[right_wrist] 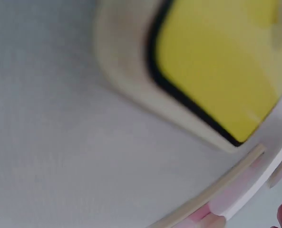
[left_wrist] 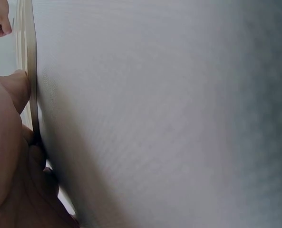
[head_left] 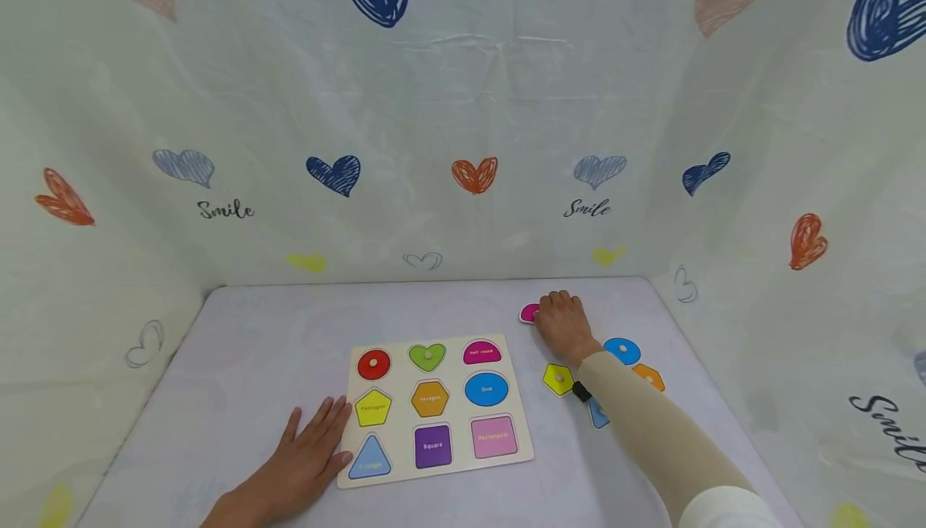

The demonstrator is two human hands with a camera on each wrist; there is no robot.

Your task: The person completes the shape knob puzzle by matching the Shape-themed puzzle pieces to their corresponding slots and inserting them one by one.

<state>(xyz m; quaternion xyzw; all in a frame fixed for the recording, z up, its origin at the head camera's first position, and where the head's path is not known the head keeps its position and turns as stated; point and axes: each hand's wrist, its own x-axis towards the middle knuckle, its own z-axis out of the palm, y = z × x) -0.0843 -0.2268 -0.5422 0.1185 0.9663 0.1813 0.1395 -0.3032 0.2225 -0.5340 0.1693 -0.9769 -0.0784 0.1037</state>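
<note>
On the table lies a cream shape puzzle board (head_left: 401, 440). A red circle piece (head_left: 373, 365) and a green heart piece (head_left: 428, 358), both with knobs, sit in its top row. With spread fingers my left hand (head_left: 304, 460) rests at the board's left edge, fingertips and thumb touching it. My right hand (head_left: 564, 325) is bent down beyond the board, its thumb side against a magenta half-round piece (head_left: 530, 313). The fingertips are hidden, so a grip on that piece cannot be made out. A yellow pentagon piece (right_wrist: 217, 61) looms large in the right wrist view.
Near my right forearm lie a blue oval piece (head_left: 622, 350), an orange hexagon piece (head_left: 649, 376) and a partly covered blue triangle piece (head_left: 598, 414). A pale pink piece (right_wrist: 238, 183) shows in the right wrist view. A heart-printed curtain (head_left: 463, 110) surrounds the table.
</note>
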